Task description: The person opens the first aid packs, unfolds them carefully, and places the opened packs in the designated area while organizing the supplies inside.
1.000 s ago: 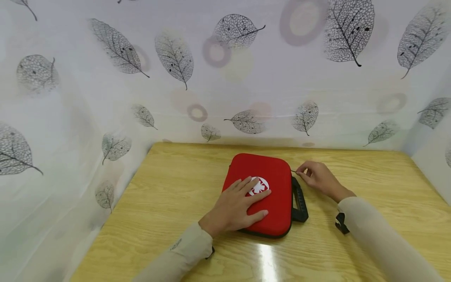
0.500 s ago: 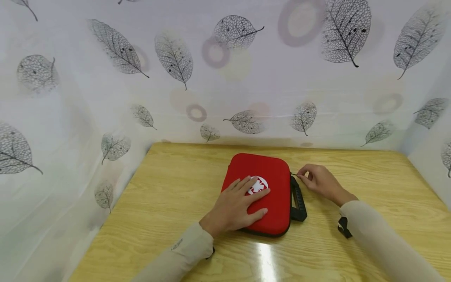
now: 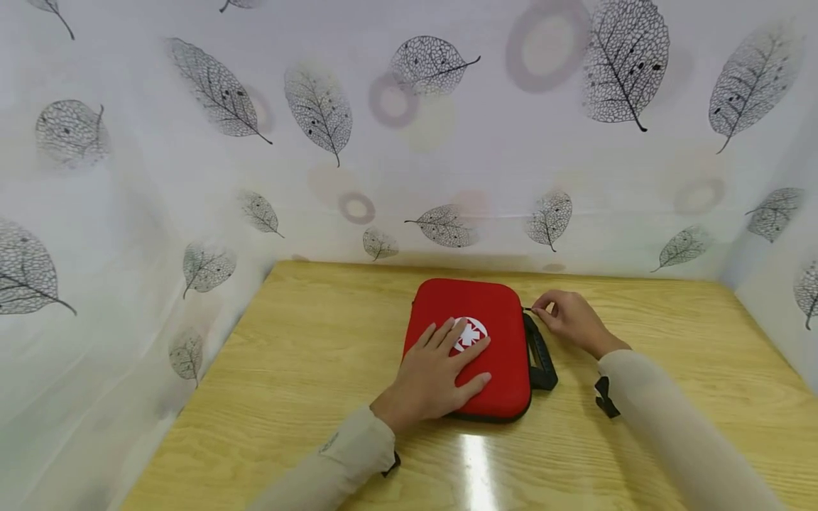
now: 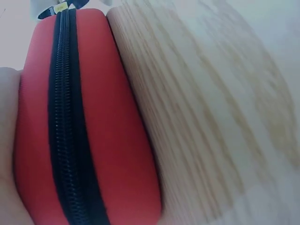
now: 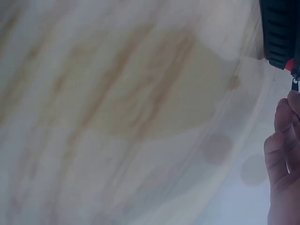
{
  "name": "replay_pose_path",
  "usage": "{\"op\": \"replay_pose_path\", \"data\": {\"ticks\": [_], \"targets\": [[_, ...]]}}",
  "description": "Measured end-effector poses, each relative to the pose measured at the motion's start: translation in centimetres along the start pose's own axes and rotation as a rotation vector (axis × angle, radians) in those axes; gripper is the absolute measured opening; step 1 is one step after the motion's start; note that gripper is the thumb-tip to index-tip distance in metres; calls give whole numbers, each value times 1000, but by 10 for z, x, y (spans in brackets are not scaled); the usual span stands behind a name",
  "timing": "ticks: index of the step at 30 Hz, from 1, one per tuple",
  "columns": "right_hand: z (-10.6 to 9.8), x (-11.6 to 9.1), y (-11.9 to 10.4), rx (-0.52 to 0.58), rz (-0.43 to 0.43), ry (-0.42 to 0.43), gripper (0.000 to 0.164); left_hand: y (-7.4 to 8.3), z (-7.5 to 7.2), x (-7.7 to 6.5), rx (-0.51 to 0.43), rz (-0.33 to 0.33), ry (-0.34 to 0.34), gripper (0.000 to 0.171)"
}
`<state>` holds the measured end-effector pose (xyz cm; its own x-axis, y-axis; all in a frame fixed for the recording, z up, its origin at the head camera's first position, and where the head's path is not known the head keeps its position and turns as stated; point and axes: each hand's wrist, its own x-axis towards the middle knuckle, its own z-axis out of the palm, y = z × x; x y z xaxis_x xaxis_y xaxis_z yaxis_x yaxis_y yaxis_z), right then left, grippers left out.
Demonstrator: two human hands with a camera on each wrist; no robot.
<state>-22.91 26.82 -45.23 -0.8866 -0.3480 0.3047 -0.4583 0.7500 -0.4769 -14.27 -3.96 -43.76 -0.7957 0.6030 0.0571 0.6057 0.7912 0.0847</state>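
A red zippered hard case [image 3: 501, 333] with a white emblem [image 3: 473, 333] lies on the table, its black handle [image 3: 543, 358] facing right. My left hand [image 3: 428, 383] rests on the lid with fingers spread, partly covering the emblem. At the case's far right corner, just behind the handle, my right hand [image 3: 571, 319] pinches a small dark zipper pull [image 5: 295, 85] between thumb and forefinger. In the left wrist view the black zipper [image 4: 65, 117] runs along the red side with its teeth meshed.
The wooden table [image 3: 319, 333] stretches out around the case. Behind it and at both sides hangs a pale sheet [image 3: 358, 170] printed with dark leaves. A black strap [image 3: 606, 397] shows under the right sleeve.
The right hand, still pinching the zipper pull, has shifted slightly towards the back of the table. The left hand stays spread on the lid. The head view has tilted a little.
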Motion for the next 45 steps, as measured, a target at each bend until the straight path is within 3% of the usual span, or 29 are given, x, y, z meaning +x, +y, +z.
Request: {"op": "replay_pose_path", "data": {"ticks": [8,15,19,45], "targets": [[1,6,-1,2,13,-3,5,4,1,0,-23,-54,-12,65],[2,4,0,19,18,-8,6,-9,-1,0,8,33,-8,71],[2,3,0,28,6,-2,7,-13,-1,1,-20,61,-20,72],[1,-25,-13,1,-30,2,3,-9,-1,1,2,0,-31,72]]}}
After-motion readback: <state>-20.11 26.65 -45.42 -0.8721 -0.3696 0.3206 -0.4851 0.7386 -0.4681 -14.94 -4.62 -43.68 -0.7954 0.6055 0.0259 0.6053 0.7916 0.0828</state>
